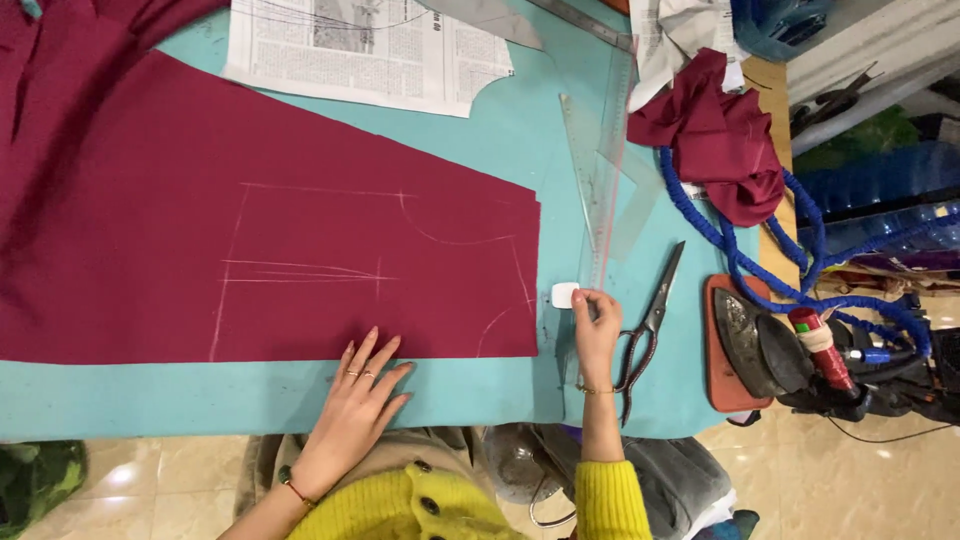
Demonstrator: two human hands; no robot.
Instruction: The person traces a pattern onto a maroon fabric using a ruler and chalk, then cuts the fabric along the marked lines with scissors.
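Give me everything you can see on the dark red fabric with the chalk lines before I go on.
The dark red fabric lies flat on the turquoise table cover, a matte woven-looking cloth with straight cut edges at right and near side. White chalk lines trace a pattern piece on it: straight sides, a curved notch and a narrow dart. The left hand rests fingers spread at its near edge. The right hand sits just off its right corner, touching a small white chalk.

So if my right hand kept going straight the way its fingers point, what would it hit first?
The right hand already touches the white chalk piece; beyond that, probably the clear plastic ruler, though depth is unclear.
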